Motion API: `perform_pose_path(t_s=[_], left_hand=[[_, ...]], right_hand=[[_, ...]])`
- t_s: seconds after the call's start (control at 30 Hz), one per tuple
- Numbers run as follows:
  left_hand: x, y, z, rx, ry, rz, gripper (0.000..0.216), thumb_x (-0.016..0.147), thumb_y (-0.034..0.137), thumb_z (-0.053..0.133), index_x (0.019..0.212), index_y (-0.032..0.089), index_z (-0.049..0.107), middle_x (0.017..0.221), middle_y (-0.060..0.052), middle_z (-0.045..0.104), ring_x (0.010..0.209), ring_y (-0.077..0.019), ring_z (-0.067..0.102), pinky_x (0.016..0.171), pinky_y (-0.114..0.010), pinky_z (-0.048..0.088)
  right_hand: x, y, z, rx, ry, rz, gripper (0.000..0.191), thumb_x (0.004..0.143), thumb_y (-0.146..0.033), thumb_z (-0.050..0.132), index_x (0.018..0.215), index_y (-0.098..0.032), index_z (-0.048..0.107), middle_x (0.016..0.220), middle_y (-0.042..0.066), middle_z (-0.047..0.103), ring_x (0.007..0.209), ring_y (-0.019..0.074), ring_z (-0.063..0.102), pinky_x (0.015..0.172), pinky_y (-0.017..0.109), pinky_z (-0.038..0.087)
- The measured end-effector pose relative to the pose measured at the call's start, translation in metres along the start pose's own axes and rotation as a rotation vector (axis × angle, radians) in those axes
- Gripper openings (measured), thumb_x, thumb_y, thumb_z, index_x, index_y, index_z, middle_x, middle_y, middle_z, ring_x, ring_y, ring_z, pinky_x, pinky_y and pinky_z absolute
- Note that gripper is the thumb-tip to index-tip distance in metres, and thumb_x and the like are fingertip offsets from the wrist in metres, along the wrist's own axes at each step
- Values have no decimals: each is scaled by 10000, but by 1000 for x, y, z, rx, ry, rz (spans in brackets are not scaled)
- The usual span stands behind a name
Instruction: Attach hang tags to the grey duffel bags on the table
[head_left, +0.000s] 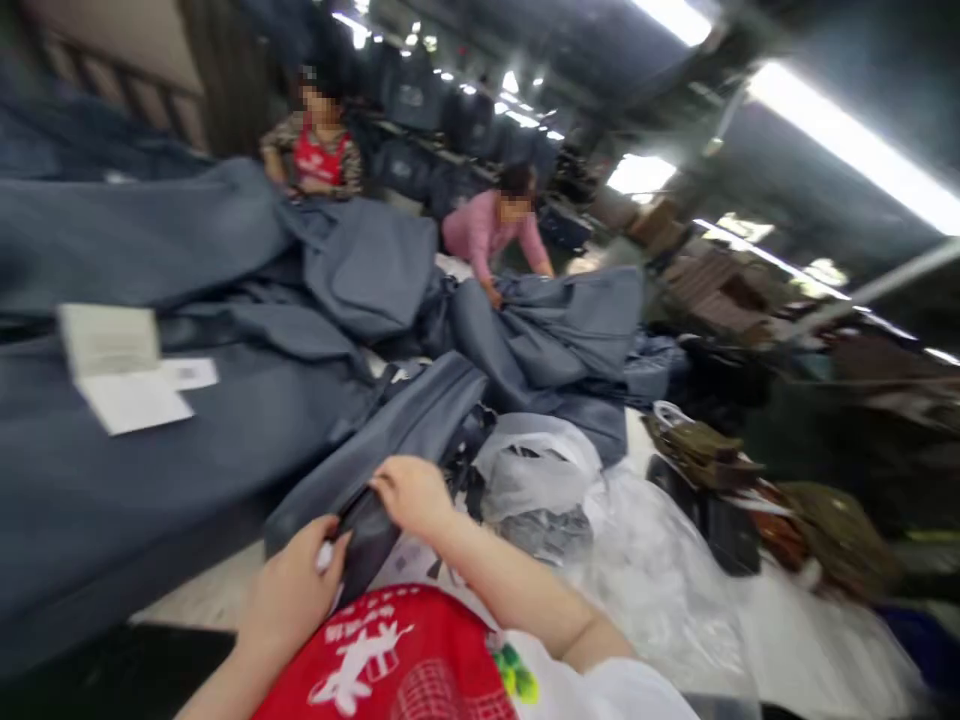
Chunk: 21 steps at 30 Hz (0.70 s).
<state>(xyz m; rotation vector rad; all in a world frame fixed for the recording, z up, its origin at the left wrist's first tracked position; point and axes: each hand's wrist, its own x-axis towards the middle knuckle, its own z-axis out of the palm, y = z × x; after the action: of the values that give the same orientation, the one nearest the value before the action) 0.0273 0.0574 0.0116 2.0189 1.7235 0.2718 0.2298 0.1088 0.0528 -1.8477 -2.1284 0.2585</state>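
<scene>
In front of my body lies a folded piece of dark blue-grey fabric (405, 425), slanting up to the right. My left hand (296, 580) is closed at its near edge, with a small white object (325, 556) showing between thumb and fingers; what that object is I cannot tell. My right hand (412, 495) grips the same fabric a little farther up, its fingertips bent over the edge. Beside my right forearm stands a translucent plastic bag (540, 460) with dark pieces inside.
Large blue-grey fabric pieces (187, 430) cover the left, with white paper sheets (124, 365) on top. A clear plastic sheet (652, 570) and olive bags (697, 445) lie right. Two people (319, 150) work across the table, one in pink sleeves (480, 235) handling fabric.
</scene>
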Motion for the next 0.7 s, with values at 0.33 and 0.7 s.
perform_pose_path(t_s=[0.33, 0.7], left_hand=[[17, -12, 1, -117, -3, -45, 883, 764, 537, 632, 1467, 149, 263, 1453, -144, 440, 1234, -304, 520, 1001, -383, 438], [44, -25, 18, -12, -237, 160, 404, 834, 223, 510, 1227, 218, 604, 1313, -138, 575, 976, -272, 665, 853, -379, 503]], right_hand=[[37, 50, -9, 4, 156, 109, 228, 905, -361, 500, 863, -201, 658, 834, 41, 704, 790, 186, 636, 727, 280, 436], [44, 45, -1, 30, 111, 77, 249, 876, -380, 507, 831, -193, 665, 806, 47, 701, 754, 186, 627, 713, 281, 437]])
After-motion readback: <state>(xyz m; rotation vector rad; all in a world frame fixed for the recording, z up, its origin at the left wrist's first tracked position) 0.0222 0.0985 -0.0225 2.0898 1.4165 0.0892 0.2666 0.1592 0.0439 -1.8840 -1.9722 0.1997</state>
